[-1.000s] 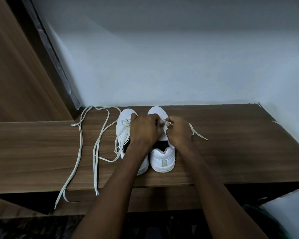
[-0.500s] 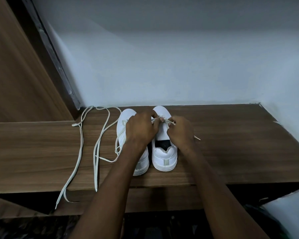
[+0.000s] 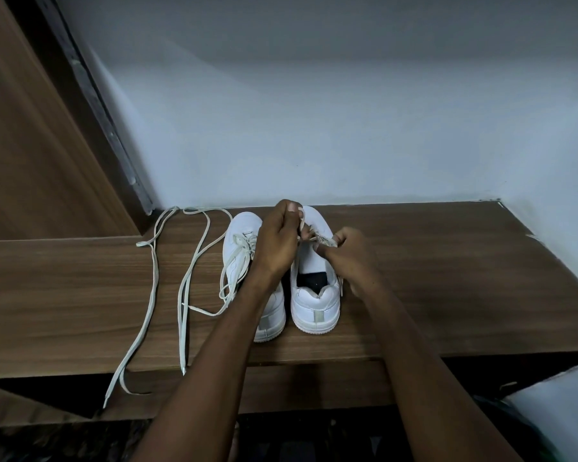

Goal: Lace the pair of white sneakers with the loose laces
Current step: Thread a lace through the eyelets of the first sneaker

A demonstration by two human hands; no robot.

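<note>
The two white sneakers stand side by side on the wooden counter, toes away. A lace is pinched over the right sneaker by the left hand and the right hand. It should be kept flat, untwisted, and drawn evenly through each eyelet. A loose lace lies at the left.

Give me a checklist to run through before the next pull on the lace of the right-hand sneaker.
1. Left hand pinches the lace: ok.
2. Right hand pinches the same lace: ok.
3. Right-hand sneaker sits flat on the wooden shelf: ok.
4. Lace through an eyelet: cannot tell, hands hide it.
5. Lace ends even: cannot tell.
6. Left-hand sneaker fully laced: not ok, its laces trail loose.
</note>
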